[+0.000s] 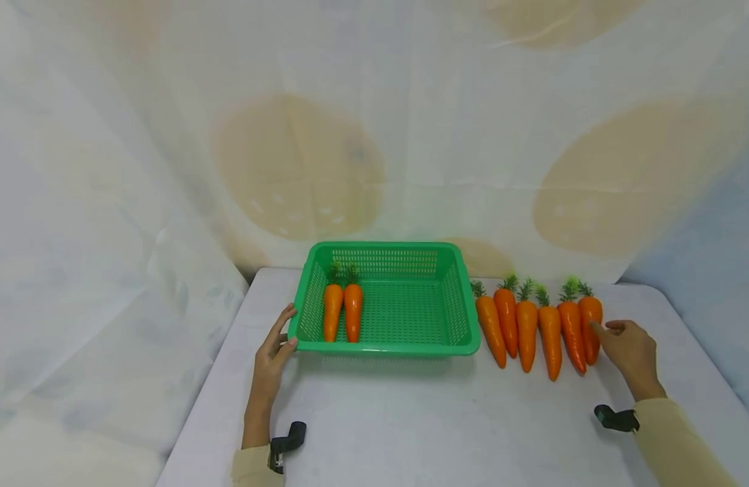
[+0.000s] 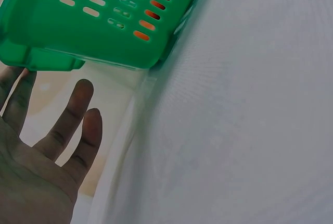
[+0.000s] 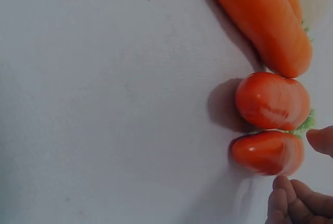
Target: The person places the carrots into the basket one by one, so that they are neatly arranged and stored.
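A green plastic basket (image 1: 387, 350) stands on the table with two orange carrots (image 1: 353, 312) lying side by side at its left end. My left hand (image 1: 272, 358) touches the basket's left rim and front left corner. In the left wrist view, two fingers (image 2: 78, 101) stretch out free below the rim. My right hand (image 1: 631, 352) is at the rightmost carrot (image 1: 591, 318) of a row to the right of the basket. In the right wrist view, my fingertips (image 3: 281, 182) are close beside that carrot (image 3: 268, 153), the thumb a little apart from it.
Several more carrots (image 1: 549, 338) with green tops lie in the row, tips toward me. The leftmost carrot (image 1: 490, 328) lies close to the basket's right side. A patterned cloth (image 1: 411, 135) hangs behind the white table (image 1: 441, 433).
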Available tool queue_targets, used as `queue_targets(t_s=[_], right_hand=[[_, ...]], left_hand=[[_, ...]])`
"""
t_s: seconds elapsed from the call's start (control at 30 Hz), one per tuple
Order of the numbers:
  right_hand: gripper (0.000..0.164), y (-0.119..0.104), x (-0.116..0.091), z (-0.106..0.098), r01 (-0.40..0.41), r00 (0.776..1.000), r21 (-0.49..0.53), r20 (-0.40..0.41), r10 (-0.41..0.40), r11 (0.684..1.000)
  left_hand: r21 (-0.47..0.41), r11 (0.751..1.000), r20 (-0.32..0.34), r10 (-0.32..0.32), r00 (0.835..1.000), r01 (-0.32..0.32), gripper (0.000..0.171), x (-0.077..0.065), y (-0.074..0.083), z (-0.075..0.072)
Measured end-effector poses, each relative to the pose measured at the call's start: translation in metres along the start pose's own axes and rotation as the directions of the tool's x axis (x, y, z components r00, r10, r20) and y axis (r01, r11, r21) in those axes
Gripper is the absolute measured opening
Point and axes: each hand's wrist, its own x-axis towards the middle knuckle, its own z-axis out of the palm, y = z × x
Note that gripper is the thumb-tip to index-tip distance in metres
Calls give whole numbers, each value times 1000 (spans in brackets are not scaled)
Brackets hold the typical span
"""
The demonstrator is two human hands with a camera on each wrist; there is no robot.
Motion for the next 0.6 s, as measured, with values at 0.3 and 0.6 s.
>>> queue_targets(t_s=[0.3,0.6], right_hand=[[80,4,3,4,-48,995,-28,92,50,998],[78,2,5,5,-45,992,-27,117,48,999]], left_hand=[[5,1000,3,3,1000,-3,50,-1,-1,1],[14,1000,-2,5,1000,-5,50,0,-1,0]])
